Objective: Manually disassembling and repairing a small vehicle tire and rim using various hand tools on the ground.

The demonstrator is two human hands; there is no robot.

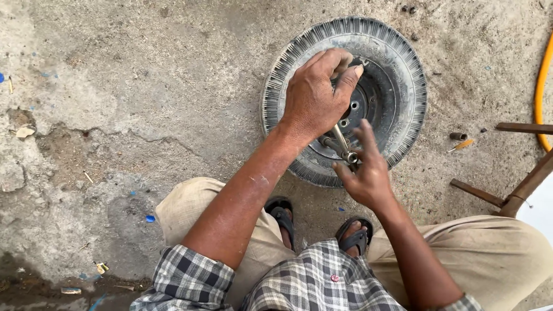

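A small black tyre (403, 86) on a dark metal rim lies flat on the concrete ground in front of me. My left hand (314, 98) rests over the rim's hub, its fingers curled on the top end of a metal wrench (341, 140). My right hand (366, 173) grips the lower end of the same wrench, near the tyre's near edge, with the index finger raised. The rim's bolt holes (353, 106) show beside my left hand. The part of the hub under my left palm is hidden.
I squat with my sandalled feet (283, 216) just short of the tyre. A small screwdriver with a yellow handle (461, 145) and a short dark socket (458, 136) lie right of the tyre. Rusty metal bars (518, 190) and a yellow hose (540, 92) sit at the right edge.
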